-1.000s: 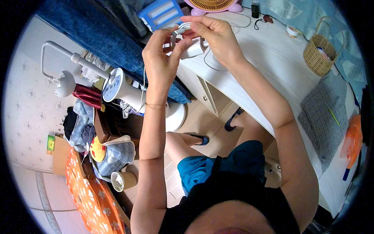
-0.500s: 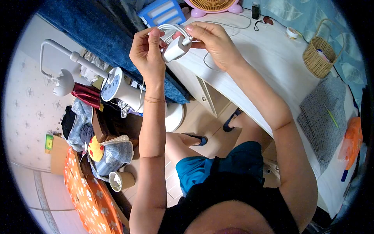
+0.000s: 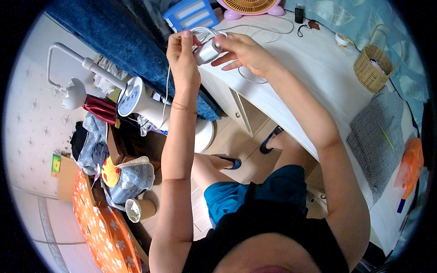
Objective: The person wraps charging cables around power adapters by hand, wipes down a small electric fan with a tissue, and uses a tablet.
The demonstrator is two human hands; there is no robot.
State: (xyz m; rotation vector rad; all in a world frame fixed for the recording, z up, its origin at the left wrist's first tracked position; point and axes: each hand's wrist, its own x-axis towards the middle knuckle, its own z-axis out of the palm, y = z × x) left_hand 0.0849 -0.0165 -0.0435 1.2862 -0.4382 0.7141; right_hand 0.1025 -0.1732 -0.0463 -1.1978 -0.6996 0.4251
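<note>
A white power adapter (image 3: 209,52) with its white cable (image 3: 200,30) looped around it is held up above the near edge of the white table (image 3: 291,91). My left hand (image 3: 184,59) is closed on the adapter's left side and the loops, thumb upward. On the other side, my right hand (image 3: 248,52) has its thumb against the loops at the adapter's top right corner. Its lower fingers stretch out below, and the index finger is partly hidden. One thin strand (image 3: 167,88) hangs down beside my left wrist, and another length of cable (image 3: 248,77) curves over the table edge.
A pink fan (image 3: 248,7) and a blue rack (image 3: 191,17) stand at the back. Right of them are a wicker basket (image 3: 371,68), a grey mat (image 3: 378,141) and an orange bag (image 3: 411,161). Left are a white lamp (image 3: 145,104) and a bin (image 3: 141,210).
The adapter and my left hand have shifted slightly right. My right hand's lower fingers have spread out below the adapter, where they were more curled before.
</note>
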